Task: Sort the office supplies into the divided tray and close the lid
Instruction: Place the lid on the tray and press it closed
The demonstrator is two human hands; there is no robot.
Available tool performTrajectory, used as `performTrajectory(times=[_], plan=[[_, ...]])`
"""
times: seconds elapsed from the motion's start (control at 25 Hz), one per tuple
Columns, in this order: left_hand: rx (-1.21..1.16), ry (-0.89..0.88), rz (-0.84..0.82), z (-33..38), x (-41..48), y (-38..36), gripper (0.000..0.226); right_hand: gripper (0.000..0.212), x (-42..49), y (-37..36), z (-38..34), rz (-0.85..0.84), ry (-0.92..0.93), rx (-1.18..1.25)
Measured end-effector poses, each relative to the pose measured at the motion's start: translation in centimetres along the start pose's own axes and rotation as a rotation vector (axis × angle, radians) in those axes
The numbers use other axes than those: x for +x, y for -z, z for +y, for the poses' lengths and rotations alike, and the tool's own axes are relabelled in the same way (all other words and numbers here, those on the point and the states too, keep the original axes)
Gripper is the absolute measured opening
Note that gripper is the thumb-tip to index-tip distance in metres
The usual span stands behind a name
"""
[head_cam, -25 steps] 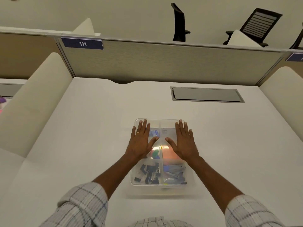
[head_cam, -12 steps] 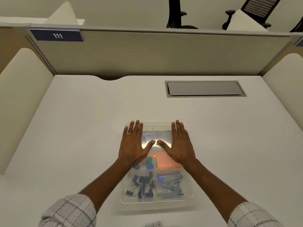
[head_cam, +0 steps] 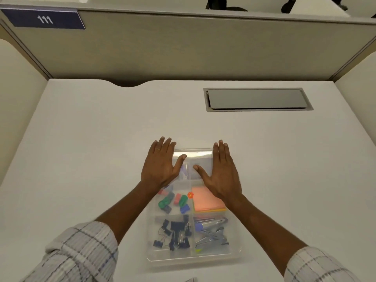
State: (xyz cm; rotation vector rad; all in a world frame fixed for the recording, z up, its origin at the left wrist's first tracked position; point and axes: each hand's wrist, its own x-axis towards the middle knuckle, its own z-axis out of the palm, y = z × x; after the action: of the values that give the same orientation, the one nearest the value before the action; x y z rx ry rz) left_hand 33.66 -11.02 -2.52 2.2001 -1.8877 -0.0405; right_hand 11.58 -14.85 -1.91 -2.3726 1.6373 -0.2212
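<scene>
A clear divided tray (head_cam: 194,256) lies on the white desk with its transparent lid (head_cam: 193,154) on top. Through the lid I see black binder clips (head_cam: 175,234) near left, metal clips and a staple remover (head_cam: 211,231) near right, coloured caps (head_cam: 173,201) in the middle left, and orange sticky notes (head_cam: 205,200) in the middle right. My left hand (head_cam: 160,166) lies flat on the lid's far left part, fingers spread. My right hand (head_cam: 221,171) lies flat on the far right part. Neither hand grips anything.
A grey cable hatch (head_cam: 257,99) is set into the desk at the far right. A beige partition (head_cam: 183,47) with a label reading 111 (head_cam: 43,19) closes off the back. Cream side panels stand at both sides.
The view has tilted down and the tray appears closer. Both hands have slid from the lid's middle toward its far corners, moving apart and uncovering the caps and sticky notes.
</scene>
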Motion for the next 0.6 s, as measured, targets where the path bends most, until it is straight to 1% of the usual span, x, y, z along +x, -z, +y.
performTrajectory(times=[0.12,0.2,0.28,0.36,0.4,0.48,0.52,0.6], plan=[[-0.035,-0.022,0.002,0.1,0.0,0.1,0.078,0.097,0.3,0.1,-0.1,0.019,0.000,-0.033],[-0.062,-0.042,0.050,0.2,-0.3,0.4,0.070,0.090,0.1,0.3,-0.2,0.068,0.031,-0.087],[-0.064,-0.032,0.066,0.4,-0.5,1.2,0.062,0.075,-0.6,1.1,-0.4,0.124,0.100,-0.075],[-0.080,-0.008,0.009,0.8,-0.7,1.9,0.064,0.057,-1.3,1.9,-0.7,0.156,0.148,-0.043],[-0.132,0.015,-0.042,1.2,-1.1,2.2,0.067,0.053,-1.6,2.5,-0.8,0.120,0.149,-0.051],[-0.271,0.031,-0.123,2.1,-3.2,2.9,0.075,0.055,-2.9,3.2,-1.0,0.019,0.140,-0.088],[-0.303,0.001,-0.123,2.5,-5.2,3.0,0.078,0.057,-4.3,3.2,-1.0,-0.012,0.141,-0.095],[-0.272,-0.080,-0.108,3.5,-10.5,2.9,0.078,0.063,-8.8,2.4,-1.0,-0.052,0.172,-0.079]])
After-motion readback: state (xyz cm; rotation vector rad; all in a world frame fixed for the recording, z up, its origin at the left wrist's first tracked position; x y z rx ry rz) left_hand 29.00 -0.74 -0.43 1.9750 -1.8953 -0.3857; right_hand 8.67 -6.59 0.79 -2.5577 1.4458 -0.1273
